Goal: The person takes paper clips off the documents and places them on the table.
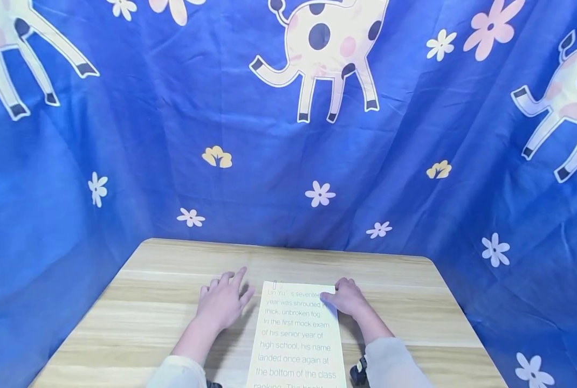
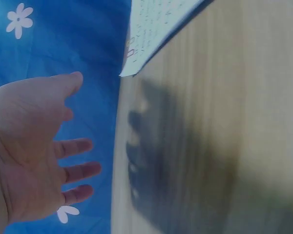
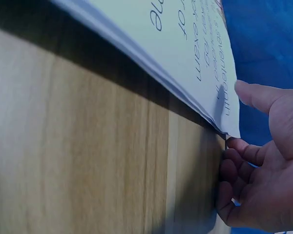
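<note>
A stack of printed sheets [image 1: 298, 340] with large English text lies lengthwise on the table in the head view. Two paper clips [image 1: 275, 285] sit along its top edge near the left corner. My right hand [image 1: 349, 299] pinches the top right corner, thumb over the page and index finger beneath, as the right wrist view shows. Several layered edges of the sheets [image 3: 151, 73] appear there, and the other fingers curl below the corner. Left of the stack, my left hand [image 1: 221, 305] hovers apart from it, fingers spread and holding nothing; its palm [image 2: 27, 146] faces the left wrist camera.
The light wood table [image 1: 138, 307] has rounded far corners. Behind it and along both sides hangs a blue curtain [image 1: 249, 199] printed with cows and flowers. A small black device [image 1: 359, 372] is strapped at the right wrist.
</note>
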{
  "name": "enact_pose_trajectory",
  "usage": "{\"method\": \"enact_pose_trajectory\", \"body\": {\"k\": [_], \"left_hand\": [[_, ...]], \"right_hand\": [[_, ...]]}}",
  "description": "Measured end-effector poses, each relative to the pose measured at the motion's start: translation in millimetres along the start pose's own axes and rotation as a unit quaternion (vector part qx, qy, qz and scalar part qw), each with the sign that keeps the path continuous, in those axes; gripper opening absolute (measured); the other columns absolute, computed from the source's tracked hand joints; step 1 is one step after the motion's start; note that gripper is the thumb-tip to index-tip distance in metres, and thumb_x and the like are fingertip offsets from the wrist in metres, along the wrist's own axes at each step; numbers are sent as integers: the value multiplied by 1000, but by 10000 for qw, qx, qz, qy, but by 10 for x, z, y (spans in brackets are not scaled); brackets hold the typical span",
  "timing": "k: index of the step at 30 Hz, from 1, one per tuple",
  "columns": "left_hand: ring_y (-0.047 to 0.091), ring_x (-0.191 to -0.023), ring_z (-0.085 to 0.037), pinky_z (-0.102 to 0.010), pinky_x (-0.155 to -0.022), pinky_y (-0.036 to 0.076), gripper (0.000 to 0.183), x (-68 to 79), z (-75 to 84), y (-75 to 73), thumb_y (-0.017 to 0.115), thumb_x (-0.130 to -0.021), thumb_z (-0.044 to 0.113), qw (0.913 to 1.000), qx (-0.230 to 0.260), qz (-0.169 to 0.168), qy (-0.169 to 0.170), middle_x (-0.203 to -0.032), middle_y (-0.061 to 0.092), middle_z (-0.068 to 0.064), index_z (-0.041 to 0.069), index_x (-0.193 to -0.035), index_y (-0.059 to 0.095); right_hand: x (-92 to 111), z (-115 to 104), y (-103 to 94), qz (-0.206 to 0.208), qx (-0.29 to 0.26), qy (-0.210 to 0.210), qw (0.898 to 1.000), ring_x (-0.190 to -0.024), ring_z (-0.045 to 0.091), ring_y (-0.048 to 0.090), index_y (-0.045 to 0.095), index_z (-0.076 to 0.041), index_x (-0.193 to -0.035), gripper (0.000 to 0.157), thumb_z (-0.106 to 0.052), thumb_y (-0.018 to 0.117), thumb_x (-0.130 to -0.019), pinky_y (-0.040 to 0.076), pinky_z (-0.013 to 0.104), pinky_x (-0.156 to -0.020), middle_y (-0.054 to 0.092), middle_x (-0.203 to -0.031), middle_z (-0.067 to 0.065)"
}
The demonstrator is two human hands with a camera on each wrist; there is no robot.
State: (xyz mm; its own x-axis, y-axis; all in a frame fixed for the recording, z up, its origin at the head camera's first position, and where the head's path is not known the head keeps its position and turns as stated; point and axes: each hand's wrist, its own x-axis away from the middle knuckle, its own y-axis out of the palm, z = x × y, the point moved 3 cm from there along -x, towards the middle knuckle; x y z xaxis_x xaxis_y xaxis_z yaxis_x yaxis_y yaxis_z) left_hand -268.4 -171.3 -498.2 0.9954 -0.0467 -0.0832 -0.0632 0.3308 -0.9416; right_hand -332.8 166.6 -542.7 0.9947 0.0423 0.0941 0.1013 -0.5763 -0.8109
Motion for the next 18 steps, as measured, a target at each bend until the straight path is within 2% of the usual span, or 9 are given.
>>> {"method": "enact_pose_trajectory", "body": {"k": [7,12,15,18], "left_hand": [[59,-134,-53,-69,-106,46,72,83,38,36,63,-108,46,9999,129,-31,101,-160,54,-25,18,-169,38],[62,-131,-49,-62,-102,48,71,86,62,53,67,-106,40,9995,282,30,151,-155,60,-24,16,-167,41],[64,-132,-46,-64,-104,47,68,62,59,55,68,-105,35,9987,412,128,257,-153,62,-22,15,-166,43],[63,-136,-45,-68,-109,46,65,27,56,41,67,-105,31,9975,548,193,404,-154,62,-20,15,-164,44]], "right_hand": [[-20,-57,78,60,488,119,9987,-110,39,64,63,5,-130,67,-39,89,-86,56,59,-101,65,-120,20],[15,-127,116,125,-2,86,9999,-98,32,68,58,0,-120,51,-22,89,-86,60,53,-96,71,-106,16],[35,-159,133,111,-237,74,9996,-89,27,65,56,-3,-116,44,-16,87,-88,59,46,-83,69,-96,12],[45,-172,139,96,-556,119,9983,-83,23,60,61,-5,-112,34,-12,85,-89,53,35,-73,63,-89,6]]}}
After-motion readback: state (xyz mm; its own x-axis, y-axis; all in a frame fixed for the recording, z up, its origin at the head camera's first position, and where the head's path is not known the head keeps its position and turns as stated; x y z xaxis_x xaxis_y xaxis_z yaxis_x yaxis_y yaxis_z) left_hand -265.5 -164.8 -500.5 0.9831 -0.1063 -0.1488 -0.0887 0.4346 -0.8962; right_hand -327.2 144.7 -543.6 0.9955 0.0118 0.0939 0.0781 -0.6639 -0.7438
